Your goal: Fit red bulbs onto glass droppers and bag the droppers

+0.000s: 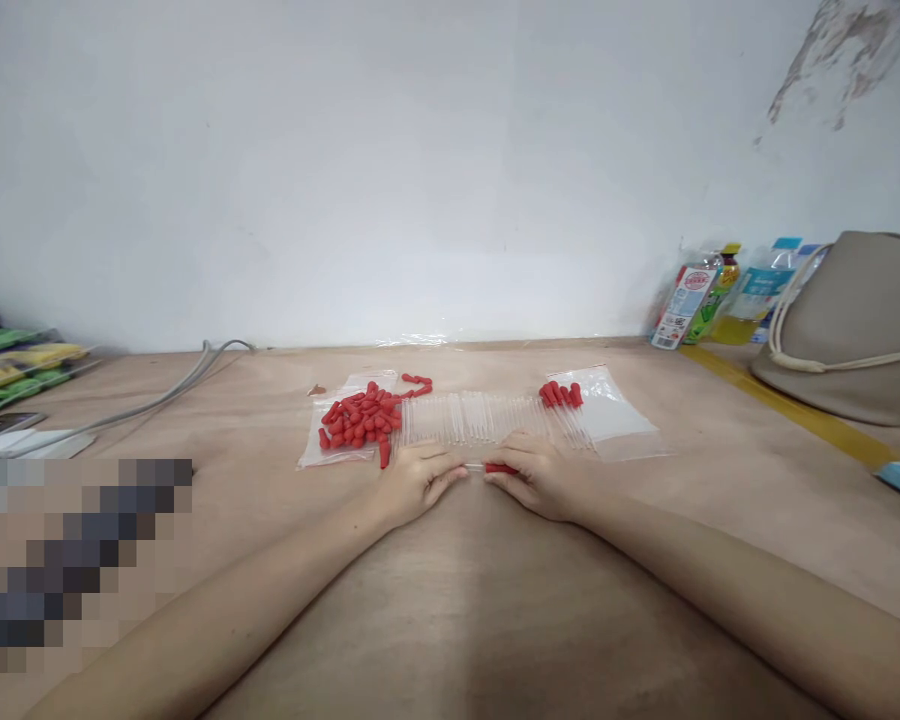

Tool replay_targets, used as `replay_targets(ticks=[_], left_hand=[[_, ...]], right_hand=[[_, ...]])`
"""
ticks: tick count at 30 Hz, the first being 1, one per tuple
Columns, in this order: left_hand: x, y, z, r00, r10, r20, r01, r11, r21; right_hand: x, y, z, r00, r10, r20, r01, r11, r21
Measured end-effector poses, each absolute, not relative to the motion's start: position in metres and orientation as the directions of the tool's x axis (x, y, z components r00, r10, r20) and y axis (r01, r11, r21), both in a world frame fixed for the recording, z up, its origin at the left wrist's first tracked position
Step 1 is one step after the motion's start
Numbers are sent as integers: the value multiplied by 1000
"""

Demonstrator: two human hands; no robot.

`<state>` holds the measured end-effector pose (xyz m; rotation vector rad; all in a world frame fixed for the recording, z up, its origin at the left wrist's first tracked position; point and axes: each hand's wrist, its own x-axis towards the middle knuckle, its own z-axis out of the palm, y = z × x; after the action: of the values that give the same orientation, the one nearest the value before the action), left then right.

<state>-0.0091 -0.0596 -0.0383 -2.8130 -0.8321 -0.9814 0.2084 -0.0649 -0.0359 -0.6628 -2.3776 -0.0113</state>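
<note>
My left hand (422, 484) is closed on a thin clear dropper tube (475, 467), whose end shows between the two hands. In my right hand (534, 478), thumb and fingers pinch a red rubber bulb (499, 467) lined up with the tube; whether the two are joined cannot be made out. Beyond my hands lies a row of clear dropper tubes (469, 415). To its left, a heap of loose red bulbs (360, 415) rests on a plastic bag (313, 455). Several tubes at the row's right end carry red bulbs (561, 394).
Another plastic bag (615, 410) lies at the right, near a drink carton (685, 306), bottles (765, 300) and a beige bag (855, 320) by the wall. A grey cable (172, 392) and green and yellow packets (26, 365) are at the left. A pixelated patch covers the lower left.
</note>
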Motion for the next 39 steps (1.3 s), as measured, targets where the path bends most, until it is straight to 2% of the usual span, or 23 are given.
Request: replay_targets(ticks=[9, 12, 14, 16, 19, 21, 23, 25, 26, 28, 31, 33, 36, 39], left_hand=[[-6, -63, -40, 664, 448, 599, 493, -864, 99], [-7, -63, -39, 673, 455, 583, 481, -868, 122], [-8, -63, -38, 662, 459, 593, 471, -870, 147], [-8, -63, -37, 632, 466, 619, 470, -866, 171], [-8, -64, -35, 600, 476, 644, 474, -859, 193], [-8, -66, -34, 592, 499, 633, 489, -847, 210], [-9, -68, -32, 572, 554, 605, 528, -813, 245], [-10, -70, -31, 540, 612, 577, 571, -771, 282], [-10, -70, -31, 532, 632, 563, 584, -756, 296], [-9, -70, -31, 541, 649, 535, 587, -747, 313], [-9, -70, -31, 570, 656, 495, 579, -748, 324], [-8, -70, -31, 577, 657, 485, 578, -748, 325], [-8, -70, -31, 581, 651, 489, 572, -753, 324], [-8, -70, -31, 580, 648, 494, 572, -756, 320]], right_hand=[[206, -66, -36, -666, 440, 602, 454, 880, -141], [207, -66, -32, -673, 453, 585, 434, 882, -183], [207, -67, -31, -652, 500, 570, 417, 864, -282], [206, -68, -30, -592, 589, 550, 390, 807, -444], [200, -68, -30, -420, 769, 482, 311, 621, -720], [199, -64, -27, -296, 862, 411, 208, 478, -853], [204, -54, -17, -191, 914, 359, 99, 382, -919], [218, -38, -1, -93, 938, 333, 65, 340, -938], [228, -29, 7, -43, 944, 328, 87, 331, -940], [250, -10, 21, 42, 946, 323, 258, 302, -918], [281, 15, 25, 152, 897, 415, 647, 227, -728], [294, 26, 17, 141, 914, 380, 808, 116, -578], [301, 34, -3, 96, 950, 297, 908, 39, -417], [301, 37, -15, 75, 956, 284, 935, 32, -354]])
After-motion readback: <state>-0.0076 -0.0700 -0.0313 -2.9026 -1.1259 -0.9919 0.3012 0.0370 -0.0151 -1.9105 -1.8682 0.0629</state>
